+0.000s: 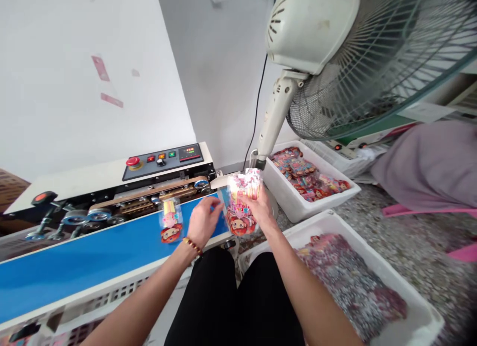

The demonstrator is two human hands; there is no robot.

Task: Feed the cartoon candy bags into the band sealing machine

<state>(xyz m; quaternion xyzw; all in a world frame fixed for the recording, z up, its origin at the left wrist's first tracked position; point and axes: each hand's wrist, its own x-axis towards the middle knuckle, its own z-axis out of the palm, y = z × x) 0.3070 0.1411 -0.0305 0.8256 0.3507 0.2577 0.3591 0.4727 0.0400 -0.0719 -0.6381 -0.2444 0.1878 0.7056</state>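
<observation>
My right hand point(263, 207) holds a clear plastic packet point(238, 224) by its right side, thumb across the front. The packet is printed with a red-haired cartoon face and yellow-pink shapes; more packets may lie behind it, but I cannot tell. My left hand point(204, 221), with a beaded bracelet at the wrist, has its fingers curled together close to the packet's clear left edge. Whether they pinch that edge is hidden. Left of this hand, a similar single packet point(171, 222) lies on the blue conveyor belt point(122, 256), beside the rollers.
A sealing machine point(164, 160) with a red stop button and digital display runs along the belt. One white bin point(298, 212) of packets stands ahead right, another bin point(421, 311) beside my right leg. A large fan point(313, 28) looms above. A person's grey clothing point(432, 162) shows far right.
</observation>
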